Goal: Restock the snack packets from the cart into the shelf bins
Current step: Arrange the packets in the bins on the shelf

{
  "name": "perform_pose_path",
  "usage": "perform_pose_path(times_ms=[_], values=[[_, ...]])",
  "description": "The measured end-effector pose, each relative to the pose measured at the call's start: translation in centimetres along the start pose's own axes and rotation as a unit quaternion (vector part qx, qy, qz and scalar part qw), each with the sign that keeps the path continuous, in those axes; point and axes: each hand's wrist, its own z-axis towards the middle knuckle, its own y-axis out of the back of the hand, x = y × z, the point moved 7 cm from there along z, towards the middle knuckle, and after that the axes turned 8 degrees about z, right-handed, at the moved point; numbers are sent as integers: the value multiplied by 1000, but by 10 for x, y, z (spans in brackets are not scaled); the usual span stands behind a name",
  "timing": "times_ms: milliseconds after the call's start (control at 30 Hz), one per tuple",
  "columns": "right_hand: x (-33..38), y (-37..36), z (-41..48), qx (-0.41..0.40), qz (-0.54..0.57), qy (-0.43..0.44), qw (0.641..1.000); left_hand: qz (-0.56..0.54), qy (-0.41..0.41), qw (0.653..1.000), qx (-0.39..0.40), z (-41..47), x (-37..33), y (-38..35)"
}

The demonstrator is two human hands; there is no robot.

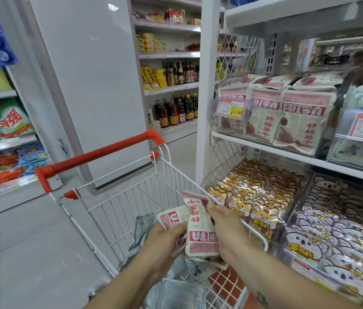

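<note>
L hand (165,239) + R hand (226,230) both grasping a bunch of white-pink snack pkts (199,228), held betw. them over the wire cart (129,197). Bluish pkts (180,293) in cart below hands. Shelf bin (276,117) w/ matching pkts up-right of R hand.

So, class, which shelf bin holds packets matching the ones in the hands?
The upper bin with the 17.60 tag: its red-and-white packets match; lower bins hold animal-face packets.

1 cart (100,153), 2 hands (165,239) (225,228)
</note>
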Motion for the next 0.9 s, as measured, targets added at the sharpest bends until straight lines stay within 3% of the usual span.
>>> perform_pose_path(times_ms=[167,333,400,500,567,733,900], values=[[14,3,4,44,-96,39,994,27,19,999,-25,6,0,21],[86,12,-4,61,-238,243,939,-9,50,998,-45,11,-3,46],[115,-6,-16,125,-347,342,865,-21,67,997,-32,11,-3,48],[109,-42,-26,179,-553,411,703,-30,72,997,5,8,-8,38],[94,-54,-28,185,-589,430,659,-39,63,997,24,4,-12,28],[74,-57,-19,174,-556,419,696,-57,57,996,42,0,-10,22],[58,-63,-18,180,-511,452,709,25,-2,999,41,1,-8,19]])
